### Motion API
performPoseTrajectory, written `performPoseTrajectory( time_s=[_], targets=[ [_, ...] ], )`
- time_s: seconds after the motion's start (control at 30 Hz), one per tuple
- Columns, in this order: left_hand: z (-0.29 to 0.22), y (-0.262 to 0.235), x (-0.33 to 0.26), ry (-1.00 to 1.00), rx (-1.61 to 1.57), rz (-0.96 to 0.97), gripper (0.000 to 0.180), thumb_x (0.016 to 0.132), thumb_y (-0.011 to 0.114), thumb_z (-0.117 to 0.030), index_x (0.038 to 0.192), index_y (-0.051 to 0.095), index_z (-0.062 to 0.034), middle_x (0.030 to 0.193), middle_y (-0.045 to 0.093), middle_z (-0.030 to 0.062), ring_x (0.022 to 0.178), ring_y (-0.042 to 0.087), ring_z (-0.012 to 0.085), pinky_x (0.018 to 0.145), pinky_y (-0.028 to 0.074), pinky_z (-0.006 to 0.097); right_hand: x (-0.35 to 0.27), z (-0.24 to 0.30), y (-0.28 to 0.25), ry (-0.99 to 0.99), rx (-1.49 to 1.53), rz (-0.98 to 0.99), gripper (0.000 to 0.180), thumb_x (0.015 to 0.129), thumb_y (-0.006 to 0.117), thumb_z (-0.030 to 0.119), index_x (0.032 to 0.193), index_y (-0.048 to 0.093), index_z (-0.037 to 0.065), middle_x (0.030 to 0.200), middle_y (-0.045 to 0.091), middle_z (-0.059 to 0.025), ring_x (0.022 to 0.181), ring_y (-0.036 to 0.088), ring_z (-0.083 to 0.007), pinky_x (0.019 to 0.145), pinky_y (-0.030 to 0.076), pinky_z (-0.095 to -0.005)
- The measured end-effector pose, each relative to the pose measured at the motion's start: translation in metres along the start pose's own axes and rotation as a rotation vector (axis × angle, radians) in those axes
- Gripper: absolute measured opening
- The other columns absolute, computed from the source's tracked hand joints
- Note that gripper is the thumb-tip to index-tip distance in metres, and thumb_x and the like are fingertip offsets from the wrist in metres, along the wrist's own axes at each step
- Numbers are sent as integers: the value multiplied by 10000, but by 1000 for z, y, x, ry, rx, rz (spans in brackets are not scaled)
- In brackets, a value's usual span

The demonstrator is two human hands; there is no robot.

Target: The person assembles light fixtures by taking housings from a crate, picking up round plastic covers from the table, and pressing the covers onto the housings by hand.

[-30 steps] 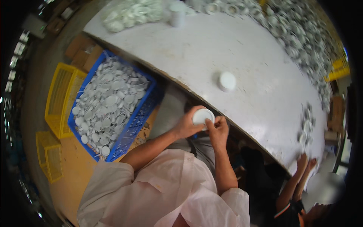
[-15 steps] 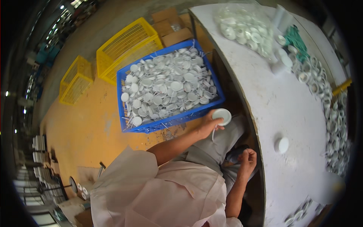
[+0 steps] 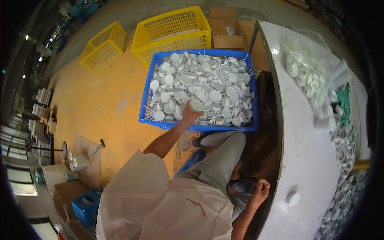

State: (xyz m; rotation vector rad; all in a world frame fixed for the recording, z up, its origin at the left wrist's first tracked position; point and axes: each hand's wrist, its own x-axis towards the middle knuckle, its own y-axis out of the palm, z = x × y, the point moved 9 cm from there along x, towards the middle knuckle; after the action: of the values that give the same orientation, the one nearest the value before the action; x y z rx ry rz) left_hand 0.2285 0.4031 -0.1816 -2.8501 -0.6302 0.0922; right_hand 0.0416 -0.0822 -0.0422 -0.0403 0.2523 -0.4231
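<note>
Head view, looking down: seated person in pale pink smock. Left hand (image 3: 191, 114) has swung out from the lap to the blue plastic crate (image 3: 252, 96) on the orange floor, left of the white worktable (image 3: 308, 160). Fingers closed round a round white plastic cap (image 3: 197, 105), now held low over the heap of white caps w/ thin tubes (image 3: 204, 86) in the crate's near part; 0.5 s ago it was beside the crate, so the cap seems about to join the heap. Right hand (image 3: 260, 192) rests in a loose fist, empty, near the table edge, close to a lone white cap (image 3: 293, 198). Two yellow mesh baskets (image 3: 176, 30) stand beyond the crate
</note>
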Motion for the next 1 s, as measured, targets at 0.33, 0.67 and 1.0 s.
performPoseTrajectory(
  time_s=[0.33,0.67,1.0],
  targets=[
    [20,-97,138,-67,543,-332,864,691,755,-251,1377,253,-101,1055,629,237,943,616,430,804,510,466,64,29,58,-40,-274,98,160,903,614,189,876,540,50,656,510,-2,576,473,-79,546,393,-211],
    [17,-104,178,-42,880,-441,1020,638,812,-362,1414,245,-20,1461,255,249,1332,294,389,1060,287,479,125,69,140,36,-542,187,136,885,610,161,891,566,32,712,545,-14,607,497,-78,572,417,-223],
    [52,-41,197,63,1227,134,962,461,865,-434,1324,474,-261,1520,116,168,1387,126,434,1059,169,651,160,65,225,220,-678,287,166,845,625,130,934,590,-5,711,598,-49,637,564,-104,612,471,-233]
  ],
)
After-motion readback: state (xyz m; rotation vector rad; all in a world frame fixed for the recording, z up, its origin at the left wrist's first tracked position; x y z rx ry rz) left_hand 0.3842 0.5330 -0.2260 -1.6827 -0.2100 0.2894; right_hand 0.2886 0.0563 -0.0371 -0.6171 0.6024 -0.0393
